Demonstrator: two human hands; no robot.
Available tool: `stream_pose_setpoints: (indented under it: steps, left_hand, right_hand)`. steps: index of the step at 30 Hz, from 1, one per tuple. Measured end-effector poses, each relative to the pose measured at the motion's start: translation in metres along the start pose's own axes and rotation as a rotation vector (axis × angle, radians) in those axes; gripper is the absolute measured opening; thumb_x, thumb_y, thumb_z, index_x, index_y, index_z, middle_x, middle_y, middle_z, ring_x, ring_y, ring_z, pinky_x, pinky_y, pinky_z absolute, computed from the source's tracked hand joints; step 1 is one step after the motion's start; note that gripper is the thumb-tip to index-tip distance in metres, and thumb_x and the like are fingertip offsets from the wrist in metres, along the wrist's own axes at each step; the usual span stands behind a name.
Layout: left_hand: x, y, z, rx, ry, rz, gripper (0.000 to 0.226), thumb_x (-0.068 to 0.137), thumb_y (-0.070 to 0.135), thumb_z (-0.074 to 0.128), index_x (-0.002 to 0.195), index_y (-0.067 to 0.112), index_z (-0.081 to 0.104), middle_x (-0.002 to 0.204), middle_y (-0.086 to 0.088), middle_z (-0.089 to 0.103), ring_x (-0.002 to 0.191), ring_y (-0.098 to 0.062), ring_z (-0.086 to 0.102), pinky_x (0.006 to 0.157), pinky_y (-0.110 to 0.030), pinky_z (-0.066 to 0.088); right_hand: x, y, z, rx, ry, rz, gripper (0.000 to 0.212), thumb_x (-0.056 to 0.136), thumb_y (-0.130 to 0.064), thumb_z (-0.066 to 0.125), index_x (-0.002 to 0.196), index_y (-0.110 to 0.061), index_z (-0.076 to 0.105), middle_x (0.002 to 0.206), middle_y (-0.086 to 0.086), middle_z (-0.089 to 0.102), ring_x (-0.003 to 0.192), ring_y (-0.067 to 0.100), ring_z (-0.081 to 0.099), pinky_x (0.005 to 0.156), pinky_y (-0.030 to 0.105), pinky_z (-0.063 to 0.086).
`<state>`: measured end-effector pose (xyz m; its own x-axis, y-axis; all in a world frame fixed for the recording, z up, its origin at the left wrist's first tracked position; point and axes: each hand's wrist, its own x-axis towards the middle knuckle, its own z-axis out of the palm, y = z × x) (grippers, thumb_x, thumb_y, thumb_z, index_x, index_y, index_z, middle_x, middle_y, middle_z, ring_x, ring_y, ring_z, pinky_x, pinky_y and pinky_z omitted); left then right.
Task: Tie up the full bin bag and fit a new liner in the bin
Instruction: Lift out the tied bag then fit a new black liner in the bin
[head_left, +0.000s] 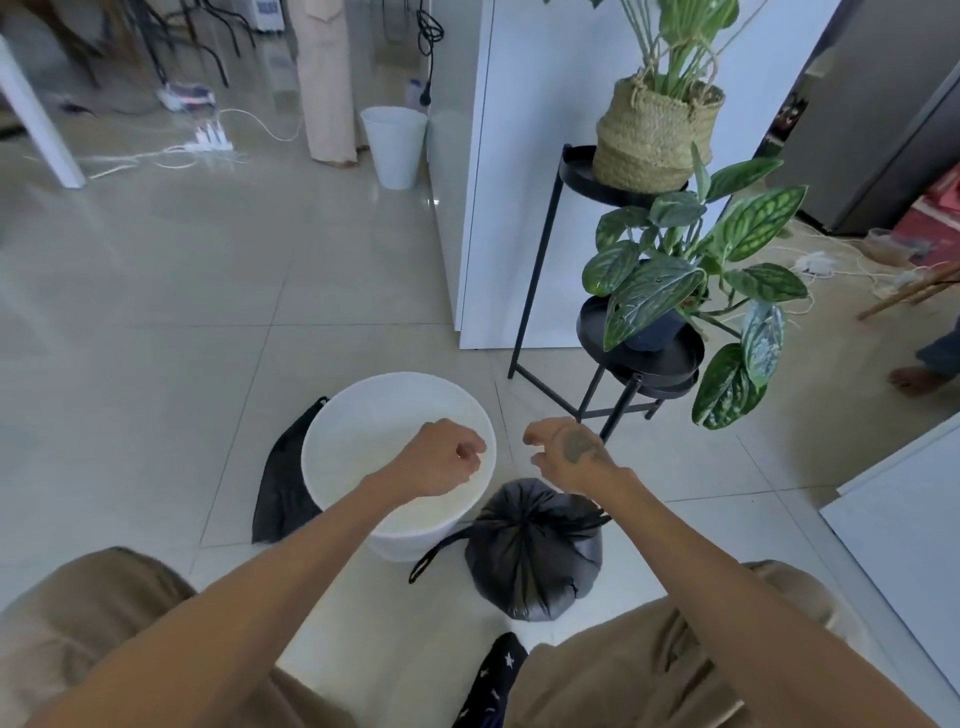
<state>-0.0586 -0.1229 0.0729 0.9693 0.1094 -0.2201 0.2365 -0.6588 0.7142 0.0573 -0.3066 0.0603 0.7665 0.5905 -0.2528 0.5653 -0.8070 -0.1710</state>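
A white round bin (358, 415) stands on the tiled floor in front of me, with nothing visible inside. To its right sits a full black bin bag (530, 561), its neck gathered and knotted, one loop handle trailing left. A flat black liner (283, 483) lies on the floor at the bin's left side. My left hand (441, 457) hovers over the bin's right rim, fingers curled into a loose fist with nothing in it. My right hand (566, 452) hangs above the tied bag, fingers bent and apart, holding nothing.
A black two-tier plant stand (540, 260) with leafy plants stands close on the right, beside a white cabinet (519, 156). A second white bin (395, 145) sits far back. Cables and a power strip (210, 140) lie at the back left. Another person's bare foot (914, 376) shows at the right.
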Motion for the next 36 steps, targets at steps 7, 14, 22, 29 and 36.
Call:
stream_pose_setpoints:
  steps: [7, 14, 22, 29, 36]
  left_hand:
    - [-0.012, -0.074, -0.069, -0.158, 0.404, -0.186, 0.013, 0.091, 0.009, 0.063, 0.096, 0.016, 0.072, 0.088, -0.004, 0.074, 0.068, -0.020, 0.074, 0.050, -0.010, 0.044]
    - [-0.024, -0.151, -0.088, -0.282, 0.694, -0.429, 0.019, 0.090, 0.013, 0.058, 0.080, 0.013, 0.074, 0.075, 0.000, 0.073, 0.072, -0.019, 0.067, 0.068, -0.028, 0.051]
    - [-0.023, -0.272, -0.039, -0.349, 0.582, -0.796, 0.030, 0.089, 0.006, 0.051, 0.060, 0.013, 0.055, 0.068, -0.003, 0.060, 0.071, -0.024, 0.059, 0.065, -0.027, 0.048]
    - [0.000, -0.325, 0.013, -0.642, 0.600, -1.044, 0.017, 0.079, 0.005, 0.062, 0.068, 0.010, 0.049, 0.074, -0.009, 0.054, 0.070, -0.024, 0.054, 0.067, -0.037, 0.055]
    - [0.024, -0.337, 0.058, -0.796, 0.587, -1.055, 0.066, 0.088, 0.028, 0.068, 0.148, 0.015, 0.045, 0.092, -0.008, 0.065, 0.065, -0.024, 0.061, 0.055, -0.028, 0.055]
  right_hand:
    - [0.042, -0.051, 0.013, 0.130, 0.048, -0.072, 0.031, 0.100, -0.026, 0.055, 0.130, -0.020, 0.056, 0.143, 0.000, 0.048, 0.124, 0.021, 0.053, 0.100, 0.029, 0.042]
    - [0.079, -0.064, 0.038, 0.132, 0.032, -0.021, 0.044, 0.098, -0.026, 0.058, 0.140, -0.021, 0.048, 0.162, -0.001, 0.021, 0.144, 0.026, 0.028, 0.113, 0.040, 0.036]
    - [0.107, -0.065, 0.072, 0.433, 0.162, 0.040, 0.038, 0.094, -0.014, 0.063, 0.131, -0.016, 0.058, 0.156, 0.003, 0.033, 0.125, 0.029, 0.052, 0.099, 0.042, 0.050]
    - [0.114, -0.067, 0.087, 0.511, 0.225, 0.129, 0.035, 0.093, -0.010, 0.066, 0.127, -0.014, 0.063, 0.149, 0.008, 0.044, 0.126, 0.033, 0.051, 0.098, 0.039, 0.046]
    - [0.115, -0.067, 0.090, 0.471, 0.225, 0.161, 0.028, 0.092, -0.013, 0.067, 0.120, -0.017, 0.066, 0.139, 0.008, 0.051, 0.118, 0.035, 0.055, 0.093, 0.042, 0.050]
